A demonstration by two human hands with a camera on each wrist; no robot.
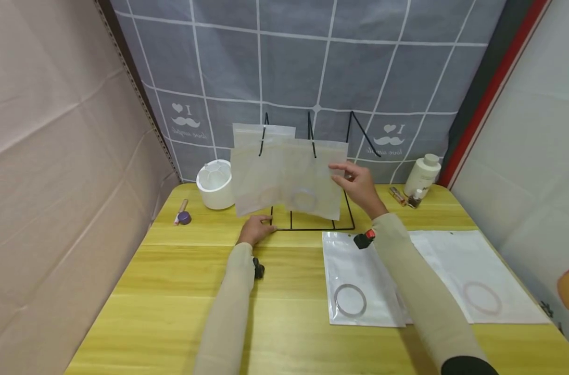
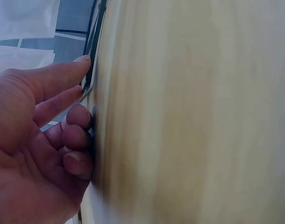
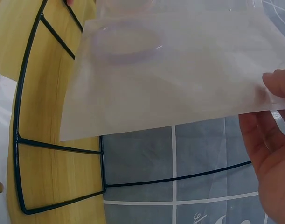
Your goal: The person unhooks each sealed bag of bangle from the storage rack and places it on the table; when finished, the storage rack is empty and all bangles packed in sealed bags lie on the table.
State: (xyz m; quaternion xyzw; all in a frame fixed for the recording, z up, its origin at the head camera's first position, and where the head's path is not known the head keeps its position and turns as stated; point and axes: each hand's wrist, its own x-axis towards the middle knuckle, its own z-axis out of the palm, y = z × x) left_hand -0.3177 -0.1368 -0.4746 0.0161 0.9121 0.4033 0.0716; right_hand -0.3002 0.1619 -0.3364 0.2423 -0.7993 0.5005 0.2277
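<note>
A black wire display rack (image 1: 291, 229) stands on the table, with two translucent zip bags hanging on its left and middle hooks. My right hand (image 1: 356, 185) pinches the side edge of the middle bag (image 1: 328, 172), thumb in front and fingers behind in the right wrist view. A pale purple ring (image 3: 126, 42) shows through that bag. The left bag (image 1: 253, 166) hangs partly behind it and holds a faint pinkish ring. Down at the rack's front left corner, my left hand (image 1: 256, 229) grips the base wire (image 2: 92, 65) between thumb and index finger, its other fingers curled near the table.
Clear-fronted bags with rings, one bag (image 1: 359, 307) at front right and another (image 1: 481, 271) beyond my right forearm, lie flat. A white tub (image 1: 217, 195) stands left of the rack. A white bottle (image 1: 422, 177) and small items are at back right; a purple cap (image 1: 184, 217) lies left.
</note>
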